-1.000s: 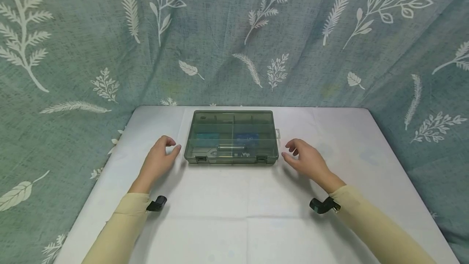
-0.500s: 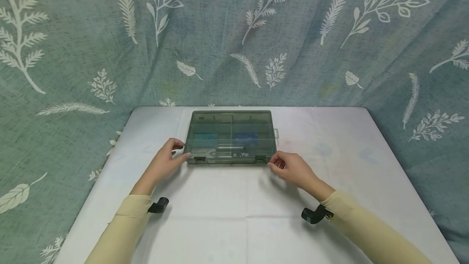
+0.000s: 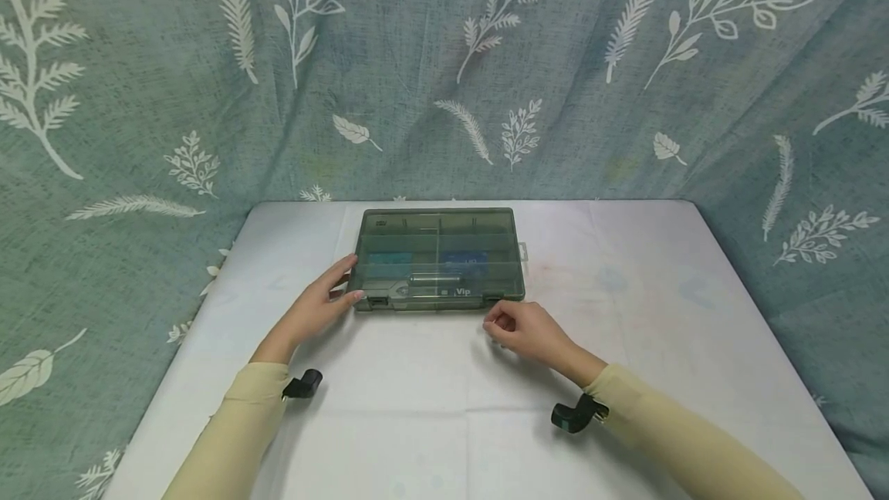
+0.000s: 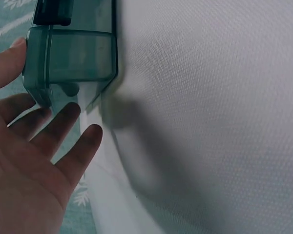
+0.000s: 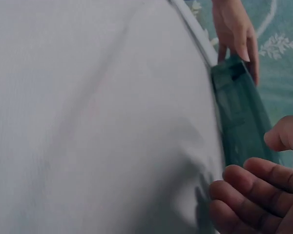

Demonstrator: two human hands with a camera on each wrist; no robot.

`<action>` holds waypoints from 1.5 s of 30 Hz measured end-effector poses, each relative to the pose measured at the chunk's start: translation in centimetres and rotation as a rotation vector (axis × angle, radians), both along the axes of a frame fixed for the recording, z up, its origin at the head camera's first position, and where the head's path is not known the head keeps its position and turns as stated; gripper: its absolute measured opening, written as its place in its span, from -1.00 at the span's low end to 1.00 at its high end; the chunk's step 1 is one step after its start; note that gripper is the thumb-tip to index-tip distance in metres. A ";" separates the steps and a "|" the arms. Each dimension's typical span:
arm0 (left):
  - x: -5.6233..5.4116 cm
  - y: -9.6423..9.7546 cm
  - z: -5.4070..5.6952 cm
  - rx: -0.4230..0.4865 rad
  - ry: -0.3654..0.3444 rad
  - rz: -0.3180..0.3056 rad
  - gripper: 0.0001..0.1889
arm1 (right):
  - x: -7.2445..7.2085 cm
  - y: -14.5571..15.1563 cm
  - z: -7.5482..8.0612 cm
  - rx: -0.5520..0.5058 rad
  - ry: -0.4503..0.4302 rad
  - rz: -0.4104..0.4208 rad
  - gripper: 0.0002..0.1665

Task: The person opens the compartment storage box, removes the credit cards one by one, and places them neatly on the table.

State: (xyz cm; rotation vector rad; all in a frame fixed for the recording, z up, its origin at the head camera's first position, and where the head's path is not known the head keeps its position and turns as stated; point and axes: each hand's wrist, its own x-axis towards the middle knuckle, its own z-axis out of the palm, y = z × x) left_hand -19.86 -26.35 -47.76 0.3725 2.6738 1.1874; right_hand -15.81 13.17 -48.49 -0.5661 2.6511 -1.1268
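A flat, see-through dark green plastic case (image 3: 399, 245) lies at the far side of the table with its lid down and two latches in front. Blue and teal pieces show through the lid, beside a "Vip" print. My left hand (image 3: 316, 307) rests along its left end, thumb at the front corner and fingers spread out straight, as the left wrist view confirms. By the right front latch (image 3: 494, 301) is my right hand (image 3: 531, 330), fingers loosely bent and nothing between them. In the right wrist view its thumb (image 5: 283, 134) overlaps the case, apart from the fingers.
A white cloth (image 3: 389, 423) covers the table. Behind it hangs a green curtain (image 3: 417, 60) with white leaf prints. A small clear tab (image 3: 524, 251) sticks out from the case's right side. Each wrist carries a black camera (image 3: 302, 384).
My left hand has moved right, onto the case's left end. My right hand has come left and nearer, from beside the case's right end to its right front latch.
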 end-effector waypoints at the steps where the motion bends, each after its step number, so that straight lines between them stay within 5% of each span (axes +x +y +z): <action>1: 0.0 0.0 0.0 -0.003 -0.011 -0.002 -0.16 | 0.0 -0.2 -0.2 -0.008 -0.005 0.004 -0.87; 19: -0.1 0.1 0.2 -0.006 -0.082 -0.010 -0.14 | -0.1 -4.2 -1.6 -0.141 -0.105 0.053 -0.71; 45: 0.0 0.2 0.0 -0.013 -0.089 0.009 -0.15 | -1.2 -10.8 -2.3 -0.313 -0.257 0.122 -0.58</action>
